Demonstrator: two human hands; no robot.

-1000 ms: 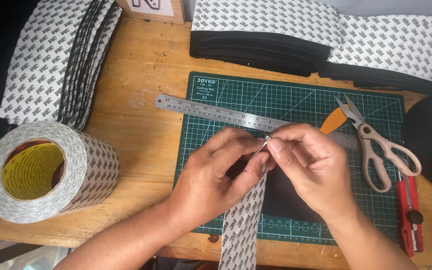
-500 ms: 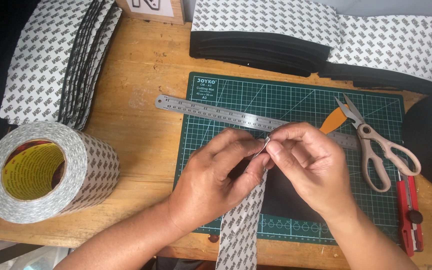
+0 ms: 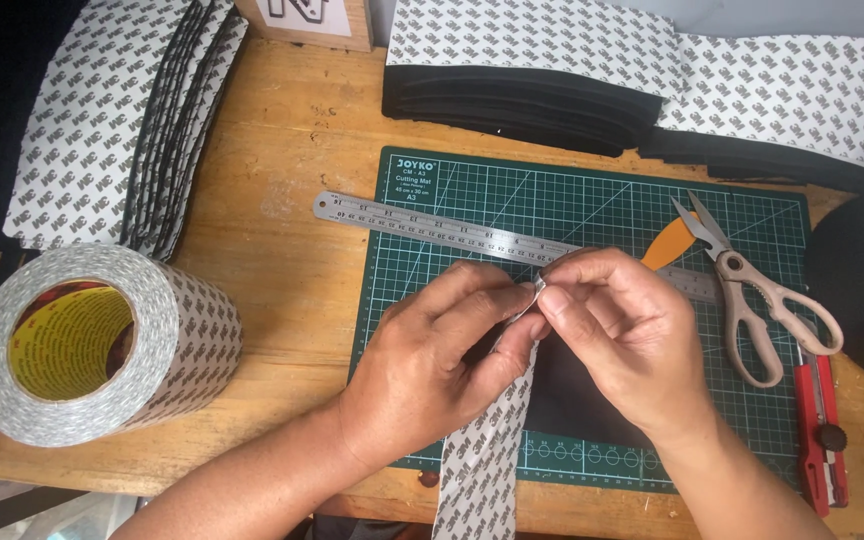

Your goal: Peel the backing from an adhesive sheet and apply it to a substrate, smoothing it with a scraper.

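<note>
Your left hand (image 3: 432,365) and right hand (image 3: 617,345) pinch patterned strip (image 3: 482,460) end, frame centre, over cutting mat (image 3: 592,200); liner seemingly parting.

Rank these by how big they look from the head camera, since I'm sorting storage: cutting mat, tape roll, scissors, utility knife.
1. Cutting mat
2. Tape roll
3. Scissors
4. Utility knife, close to the scissors, so unsure.

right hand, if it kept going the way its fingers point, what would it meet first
The right hand points leftward at the strip end; it would meet the left hand's fingertips first, already pinching the same patterned strip.
</note>
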